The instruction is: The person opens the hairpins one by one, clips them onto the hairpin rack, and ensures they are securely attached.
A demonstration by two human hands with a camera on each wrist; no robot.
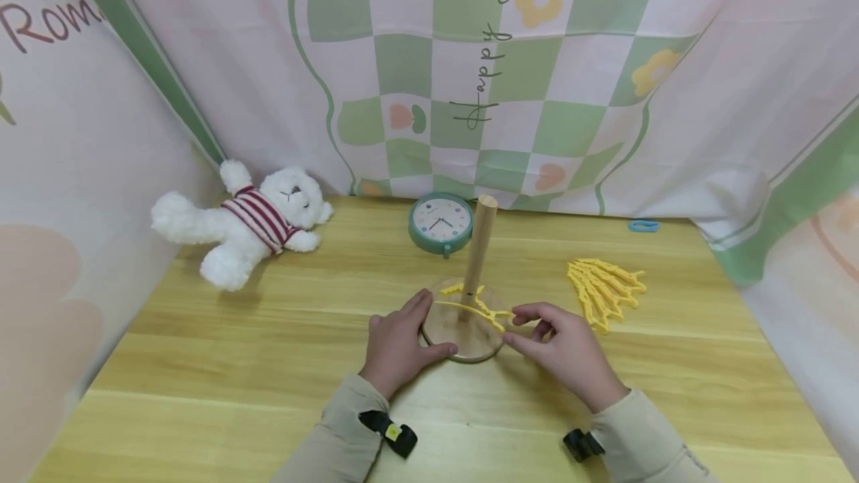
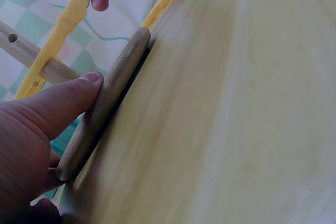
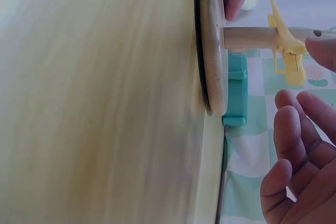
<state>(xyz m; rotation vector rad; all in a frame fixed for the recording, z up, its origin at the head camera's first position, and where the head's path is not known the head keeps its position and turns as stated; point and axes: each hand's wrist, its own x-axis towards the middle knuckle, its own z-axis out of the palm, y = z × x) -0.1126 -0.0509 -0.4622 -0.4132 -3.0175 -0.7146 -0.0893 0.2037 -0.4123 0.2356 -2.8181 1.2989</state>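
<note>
Stand point(image 1: 470, 319) centre of table point(image 1: 235, 393); clock point(image 1: 441, 223) just behind it; teddy point(image 1: 248, 226) far left; peg pile point(image 1: 604, 289) right; clip point(image 1: 644, 226) behind pile.

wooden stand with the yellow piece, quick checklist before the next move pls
1. Left hand steadies the stand's round base: ok.
2. Base flat on the table: ok.
3. Right hand pinches the yellow piece: ok.
4. Yellow piece seated at the post: cannot tell.
5. Spare yellow pieces close by the right hand: ok.
6. Clock apart from the post: ok.
</note>
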